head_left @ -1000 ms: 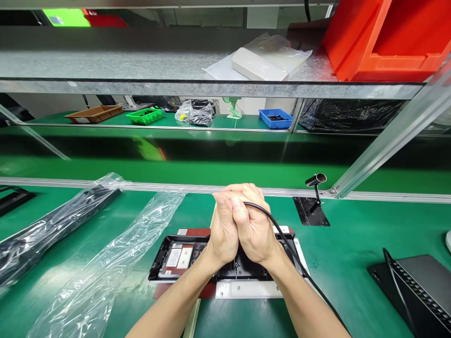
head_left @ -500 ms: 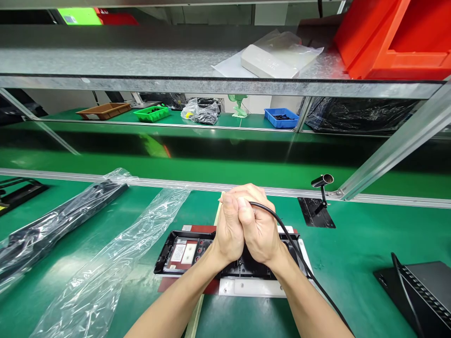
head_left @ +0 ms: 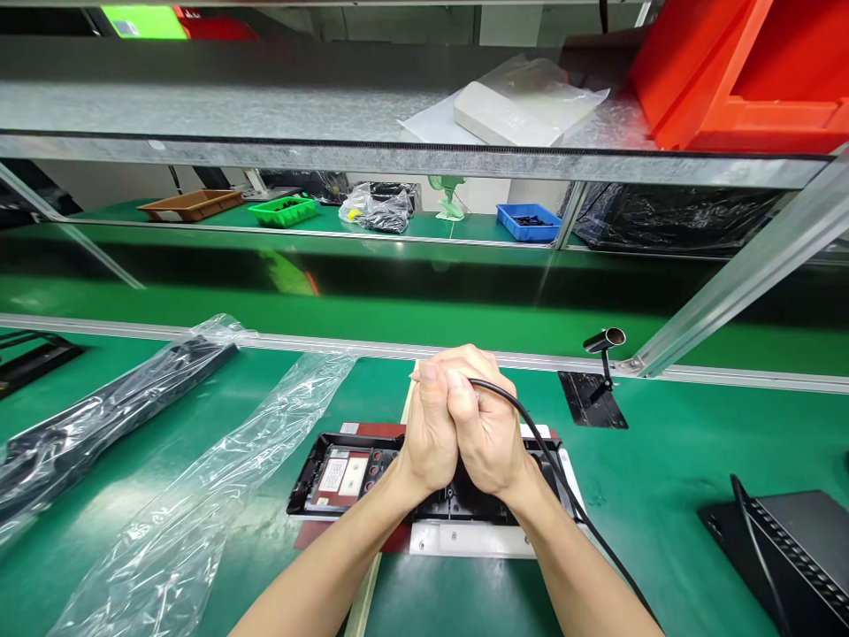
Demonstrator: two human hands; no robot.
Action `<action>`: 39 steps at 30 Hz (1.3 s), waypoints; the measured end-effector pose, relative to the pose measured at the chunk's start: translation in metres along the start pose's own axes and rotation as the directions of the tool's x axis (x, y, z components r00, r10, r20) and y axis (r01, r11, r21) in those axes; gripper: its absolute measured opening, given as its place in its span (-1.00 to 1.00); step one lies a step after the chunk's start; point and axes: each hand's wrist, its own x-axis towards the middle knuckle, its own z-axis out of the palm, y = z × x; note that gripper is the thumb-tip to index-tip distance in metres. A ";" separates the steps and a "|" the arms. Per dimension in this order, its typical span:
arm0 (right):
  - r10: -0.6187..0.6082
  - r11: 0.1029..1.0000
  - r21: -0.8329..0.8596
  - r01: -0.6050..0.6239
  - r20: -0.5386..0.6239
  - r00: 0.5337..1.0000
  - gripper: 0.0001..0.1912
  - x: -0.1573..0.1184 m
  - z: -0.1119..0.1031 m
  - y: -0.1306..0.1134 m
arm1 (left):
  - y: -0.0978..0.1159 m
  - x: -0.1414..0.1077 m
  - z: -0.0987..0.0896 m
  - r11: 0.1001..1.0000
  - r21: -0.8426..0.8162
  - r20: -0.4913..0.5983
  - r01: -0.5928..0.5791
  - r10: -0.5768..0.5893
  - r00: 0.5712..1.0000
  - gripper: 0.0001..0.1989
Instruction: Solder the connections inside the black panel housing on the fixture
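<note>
Above a long black plastic housing (head_left: 310, 485), my left hand (head_left: 430, 433) and my right hand (head_left: 487, 425) are pressed together, fingers curled, thumbs side by side. A black cable (head_left: 554, 473) comes out at the top of my right hand and arcs down past the right forearm. Whatever the cable leads to inside the closed hands is hidden. The housing lies in a dark red and white fixture (head_left: 474, 540), its middle covered by my hands. Through its left end a white label (head_left: 332, 475) and a pale plate show.
Clear plastic sleeves (head_left: 218, 495) and a wrapped black bar (head_left: 126, 389) lie at left. A small metal tube on a stand (head_left: 603, 341) is right of the fixture. Farther right lies a black device (head_left: 789, 548) with a cable. A metal shelf (head_left: 265, 155) crosses overhead.
Both hands keep the same clasped pose over the housing. The whole view has shifted very slightly; nothing else visibly differs.
</note>
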 end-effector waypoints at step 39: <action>-0.036 0.999 -0.017 0.037 0.014 0.999 -0.71 0.002 0.001 -0.001 | 0.012 0.002 0.005 0.986 -0.162 -0.002 0.046 -0.047 0.999 -0.35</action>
